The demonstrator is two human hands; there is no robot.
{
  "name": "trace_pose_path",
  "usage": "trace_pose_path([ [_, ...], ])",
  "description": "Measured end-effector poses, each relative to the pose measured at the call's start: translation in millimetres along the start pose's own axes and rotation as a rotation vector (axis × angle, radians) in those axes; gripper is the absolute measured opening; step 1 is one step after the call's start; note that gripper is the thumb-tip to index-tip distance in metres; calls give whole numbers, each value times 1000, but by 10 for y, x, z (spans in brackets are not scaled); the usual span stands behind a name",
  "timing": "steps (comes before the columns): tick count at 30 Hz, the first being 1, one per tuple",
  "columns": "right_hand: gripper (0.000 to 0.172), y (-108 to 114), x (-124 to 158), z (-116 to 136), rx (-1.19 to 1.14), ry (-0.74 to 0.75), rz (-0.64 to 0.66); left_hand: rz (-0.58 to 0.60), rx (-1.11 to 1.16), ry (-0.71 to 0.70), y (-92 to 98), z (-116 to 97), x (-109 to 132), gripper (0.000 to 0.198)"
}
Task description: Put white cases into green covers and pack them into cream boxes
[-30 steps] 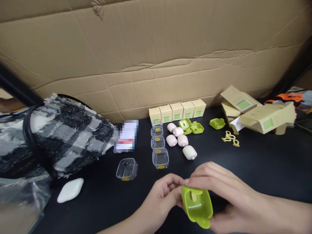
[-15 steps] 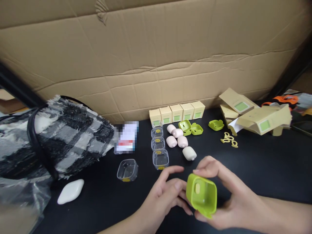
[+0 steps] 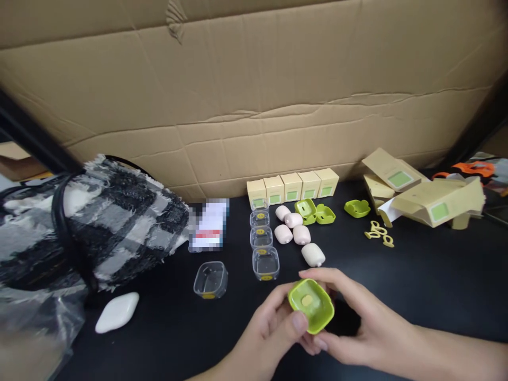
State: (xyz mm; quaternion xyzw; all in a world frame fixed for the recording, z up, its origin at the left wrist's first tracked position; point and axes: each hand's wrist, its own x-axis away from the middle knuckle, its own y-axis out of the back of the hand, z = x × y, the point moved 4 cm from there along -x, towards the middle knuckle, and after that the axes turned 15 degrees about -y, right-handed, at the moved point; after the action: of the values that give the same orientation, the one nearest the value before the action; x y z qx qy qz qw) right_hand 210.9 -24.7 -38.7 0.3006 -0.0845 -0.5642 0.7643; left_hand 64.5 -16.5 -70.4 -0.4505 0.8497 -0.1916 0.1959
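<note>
We find the green case [image 3: 311, 306] low in the middle, above the black table [image 3: 416, 275], its hollow side (a pale spot inside) facing up. It is pinched between both hands. The left hand [image 3: 270, 330] comes up from below, thumb on the near rim. The right hand [image 3: 357, 323] curls its fingers [image 3: 337, 283] round the far edge and cups it beneath. A pale pink case [image 3: 313, 254] and a clear box [image 3: 265, 262] lie just beyond.

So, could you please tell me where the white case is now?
In the head view, the white case lies on the black table's left, beside the plaid bag.
</note>
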Motion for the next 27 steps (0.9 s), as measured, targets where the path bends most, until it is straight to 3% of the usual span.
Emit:
trace_pose_path([
  [3,53,106,-61,-61,-5,60,-33,-33,38,34,52,37,2,44],
  [7,30,330,-237,-127,410,92,-184,-152,137,151,83,-4,-4,42],
  [9,27,388,-321,-157,578,87,-167,-201,155,192,78,-46,-10,39],
  [12,20,409,-395,-212,640,42,-160,-187,188,187,53,-80,-21,38],
  [18,19,327,-402,-316,607,-25,-204,-94,240,209,71,4,-1,39],
  [22,22,384,-350,-285,527,-17,-240,-44,301,240,68,-12,9,34],
  [25,29,447,-279,-165,367,40,-288,-65,283,270,57,-57,6,31],
  [27,36,433,-223,-55,245,125,-239,-80,271,281,44,-81,1,32],
])
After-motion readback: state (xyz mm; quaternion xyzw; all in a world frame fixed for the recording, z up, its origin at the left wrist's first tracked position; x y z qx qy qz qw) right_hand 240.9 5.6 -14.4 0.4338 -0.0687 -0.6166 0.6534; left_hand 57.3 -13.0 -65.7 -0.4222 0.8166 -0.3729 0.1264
